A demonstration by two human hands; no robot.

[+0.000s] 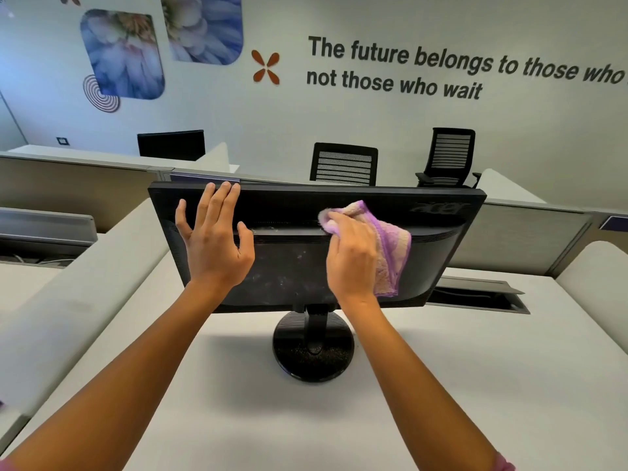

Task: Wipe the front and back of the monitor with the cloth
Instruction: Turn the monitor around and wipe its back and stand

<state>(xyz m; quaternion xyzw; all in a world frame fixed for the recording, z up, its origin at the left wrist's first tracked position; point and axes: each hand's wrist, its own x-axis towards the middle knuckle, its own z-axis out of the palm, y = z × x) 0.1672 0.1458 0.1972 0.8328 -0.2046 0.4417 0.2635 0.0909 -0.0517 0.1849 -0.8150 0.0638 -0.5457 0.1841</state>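
Note:
A black monitor [438, 246] stands on a round base [312, 355] with its dusty back turned toward me; the screen side is hidden. My left hand [214, 243] lies flat on the left part of the back, fingers straight and reaching the top edge. My right hand [350, 256] grips a purple and cream cloth [390, 246] and presses it against the back near the middle, just under the top edge. Part of the cloth hangs down to the right of the hand.
The monitor stands on a white desk [441, 385] with low padded dividers at the left [85, 300] and right [598, 266]. An open cable slot [475, 297] lies behind the monitor at right. Two black office chairs [343, 164] and another monitor [171, 144] stand beyond.

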